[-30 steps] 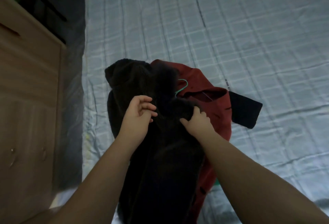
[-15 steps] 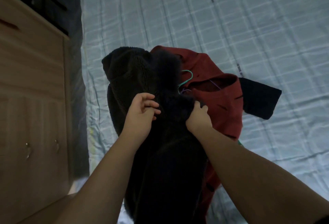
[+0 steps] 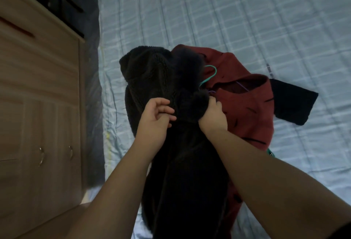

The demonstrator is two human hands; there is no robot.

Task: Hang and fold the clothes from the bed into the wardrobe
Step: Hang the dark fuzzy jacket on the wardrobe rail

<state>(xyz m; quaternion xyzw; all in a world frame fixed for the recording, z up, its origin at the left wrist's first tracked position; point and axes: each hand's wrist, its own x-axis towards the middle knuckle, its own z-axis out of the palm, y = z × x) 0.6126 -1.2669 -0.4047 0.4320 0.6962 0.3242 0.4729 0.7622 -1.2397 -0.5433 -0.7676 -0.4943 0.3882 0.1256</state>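
A black fleece garment (image 3: 171, 163) lies lengthwise on the bed (image 3: 247, 20), on top of a dark red garment (image 3: 245, 109) with a black cuff (image 3: 292, 104). My left hand (image 3: 155, 119) pinches the black fleece near its collar, fingers curled. My right hand (image 3: 212, 117) grips a bunched fold of the same fleece from the right. A teal hanger hook (image 3: 209, 73) sticks out between the two garments, and a thin purple hanger (image 3: 241, 88) shows in the red garment's neck opening.
A wooden cabinet (image 3: 38, 106) with two small metal handles stands along the left, close to the bed's edge. The pale blue checked bedcover stretches away behind and to the right of the clothes.
The view has shifted slightly, the clothes now sitting a little to the right. Both hands keep their hold on the black fleece in nearly the same place.
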